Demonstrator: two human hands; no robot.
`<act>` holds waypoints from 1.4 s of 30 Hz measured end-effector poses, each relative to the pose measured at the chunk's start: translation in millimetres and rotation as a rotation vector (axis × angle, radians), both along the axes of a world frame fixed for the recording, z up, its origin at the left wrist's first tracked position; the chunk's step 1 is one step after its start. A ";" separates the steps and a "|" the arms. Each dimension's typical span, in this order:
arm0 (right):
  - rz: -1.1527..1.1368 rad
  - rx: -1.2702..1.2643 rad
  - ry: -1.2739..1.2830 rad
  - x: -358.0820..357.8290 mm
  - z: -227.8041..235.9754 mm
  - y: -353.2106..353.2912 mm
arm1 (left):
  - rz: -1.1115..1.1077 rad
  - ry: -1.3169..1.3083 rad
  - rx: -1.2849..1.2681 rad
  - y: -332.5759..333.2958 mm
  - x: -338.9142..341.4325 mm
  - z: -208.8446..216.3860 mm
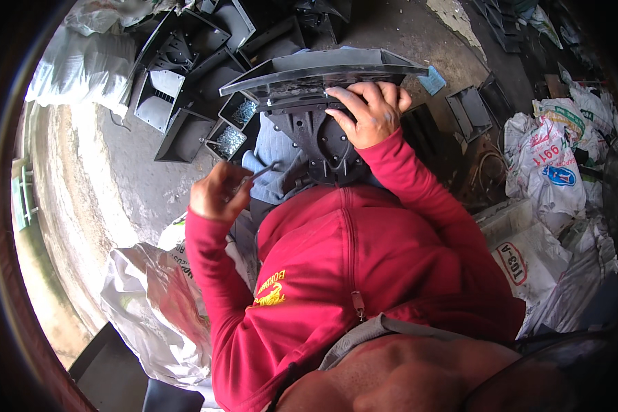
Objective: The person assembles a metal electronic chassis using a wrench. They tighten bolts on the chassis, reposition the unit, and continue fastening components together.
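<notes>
A black tray-shaped part (302, 72) with a raised rim rests across my lap, joined to a black bracket (316, 141) with bolt holes. My right hand (374, 113) is bent over the near side of the tray-shaped part, with the thumb and index finger close together near the joint. Whatever lies between those fingertips is too small to make out. To the left, my left hand (220, 192) is closed round a slim grey metal tool (262, 172), whose tip points toward the bracket without touching it.
Two small bins of silvery screws (228, 141) stand left of my legs. Black metal trays (185, 134) lie piled beyond them. White printed sacks (546, 161) fill the right side, and a plastic bag (151, 302) sits by my left elbow. A blue scrap (432, 81) lies on the floor.
</notes>
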State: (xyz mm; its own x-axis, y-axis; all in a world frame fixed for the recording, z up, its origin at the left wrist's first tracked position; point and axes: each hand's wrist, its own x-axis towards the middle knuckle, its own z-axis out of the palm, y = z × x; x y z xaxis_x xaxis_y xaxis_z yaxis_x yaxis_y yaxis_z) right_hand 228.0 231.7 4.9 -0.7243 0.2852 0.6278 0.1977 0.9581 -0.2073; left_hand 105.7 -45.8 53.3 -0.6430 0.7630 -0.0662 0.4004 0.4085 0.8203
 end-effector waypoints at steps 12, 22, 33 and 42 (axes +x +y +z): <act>0.005 0.014 0.010 1.0 -3.7 2.3 | 0.206 -0.415 0.444 43.7 8.9 -41.2; -0.021 -0.087 0.012 0.8 2.9 4.9 | 0.086 -0.138 0.503 108.6 13.7 7.2; 0.066 -0.186 0.037 3.4 2.5 10.4 | -0.048 0.536 0.338 149.1 38.5 7.5; 0.052 -0.222 0.073 2.1 -4.9 11.9 | 0.178 -0.331 0.516 130.5 14.6 -28.9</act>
